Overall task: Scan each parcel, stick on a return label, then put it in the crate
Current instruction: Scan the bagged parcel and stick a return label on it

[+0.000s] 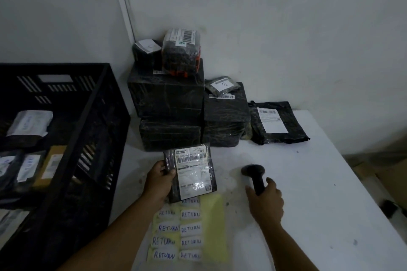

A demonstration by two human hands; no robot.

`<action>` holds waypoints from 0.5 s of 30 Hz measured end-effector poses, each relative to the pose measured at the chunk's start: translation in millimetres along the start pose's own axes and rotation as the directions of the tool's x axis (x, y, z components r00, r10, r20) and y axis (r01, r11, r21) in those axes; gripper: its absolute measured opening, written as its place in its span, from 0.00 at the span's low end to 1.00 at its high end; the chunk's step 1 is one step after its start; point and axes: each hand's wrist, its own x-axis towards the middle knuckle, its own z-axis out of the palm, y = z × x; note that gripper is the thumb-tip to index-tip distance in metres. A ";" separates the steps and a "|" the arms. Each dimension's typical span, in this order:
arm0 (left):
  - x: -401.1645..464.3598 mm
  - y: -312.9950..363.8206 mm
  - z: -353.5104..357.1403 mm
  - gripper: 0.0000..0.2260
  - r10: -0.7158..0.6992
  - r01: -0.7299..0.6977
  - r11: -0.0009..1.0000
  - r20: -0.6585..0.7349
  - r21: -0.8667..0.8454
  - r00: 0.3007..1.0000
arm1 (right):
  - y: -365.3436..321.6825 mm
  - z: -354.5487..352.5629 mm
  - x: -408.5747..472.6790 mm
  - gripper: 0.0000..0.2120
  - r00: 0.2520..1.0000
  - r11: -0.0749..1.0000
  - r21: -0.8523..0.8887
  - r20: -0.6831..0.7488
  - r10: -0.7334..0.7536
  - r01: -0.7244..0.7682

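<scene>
Nearest the person, just below the small parcel [190, 172], lies the yellow sheet of return labels [189, 230]. The left hand [159, 179] pinches the parcel by its left edge, holding it tilted over the sheet's top, long axis running away from the person, its white barcode slip facing up. To the parcel's right, the right hand [265, 201] clasps the black scanner [254, 177], head near the barcode. Behind the parcel are stacked black boxes [167, 99]; to its left, the crate [66, 130].
</scene>
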 end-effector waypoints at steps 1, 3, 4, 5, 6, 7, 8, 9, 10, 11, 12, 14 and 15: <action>0.2 -1.0 0.4 0.11 -0.002 0.002 1.000 -0.004 0.012 1.000 | 3.1 3.4 4.2 0.32 0.999 1.000 0.009 0.052 0.007 -0.008; 0.3 -2.3 0.8 0.11 0.001 0.000 1.000 -0.017 0.031 1.000 | 5.4 7.5 11.4 0.24 0.995 0.999 0.040 0.102 0.011 -0.015; 0.2 -2.4 0.8 0.11 0.002 -0.002 0.999 -0.023 0.036 1.000 | 5.3 8.6 14.1 0.21 0.994 0.998 0.059 0.110 0.013 -0.020; 0.4 -2.5 0.5 0.11 0.002 -0.001 0.999 -0.027 0.042 1.000 | 4.6 9.2 16.5 0.19 0.993 0.997 0.074 0.116 0.014 -0.023; 0.5 -2.3 0.3 0.11 0.001 0.000 0.999 -0.030 0.048 1.000 | 3.8 9.1 18.5 0.19 0.992 0.996 0.088 0.122 0.013 -0.024; 0.8 -2.5 0.1 0.11 0.001 0.001 0.998 -0.033 0.055 0.999 | 2.9 8.9 20.4 0.18 0.991 0.995 0.099 0.131 0.014 -0.027; 1.1 -2.3 -0.3 0.11 0.004 -0.002 0.998 -0.033 0.065 0.999 | 2.2 8.8 22.6 0.18 0.990 0.994 0.103 0.138 0.015 -0.029; 1.5 -1.6 -0.5 0.10 0.010 -0.007 0.997 -0.030 0.079 1.000 | 1.3 8.3 24.3 0.18 0.989 0.994 0.101 0.147 0.016 -0.031; 1.7 -0.5 -0.8 0.10 0.015 -0.012 0.996 -0.025 0.090 1.000 | -0.2 7.8 25.7 0.17 0.988 0.994 0.101 0.155 0.016 -0.032; 2.3 0.9 -1.3 0.10 0.019 -0.018 0.995 -0.017 0.097 1.000 | -1.5 7.4 26.4 0.17 0.987 0.994 0.107 0.162 0.016 -0.034; 2.8 2.3 -1.9 0.10 0.026 -0.025 0.995 -0.008 0.102 1.000 | -2.7 7.1 26.2 0.16 0.986 0.992 0.119 0.166 0.014 -0.034; 3.9 4.7 -3.2 0.11 0.043 -0.043 0.993 0.002 0.114 0.999 | -4.1 7.2 23.2 0.14 0.986 0.987 0.156 0.167 0.007 -0.034; 4.4 5.5 -4.0 0.11 0.051 -0.051 0.992 0.000 0.113 0.999 | -4.6 7.0 20.3 0.13 0.986 0.982 0.187 0.169 0.001 -0.033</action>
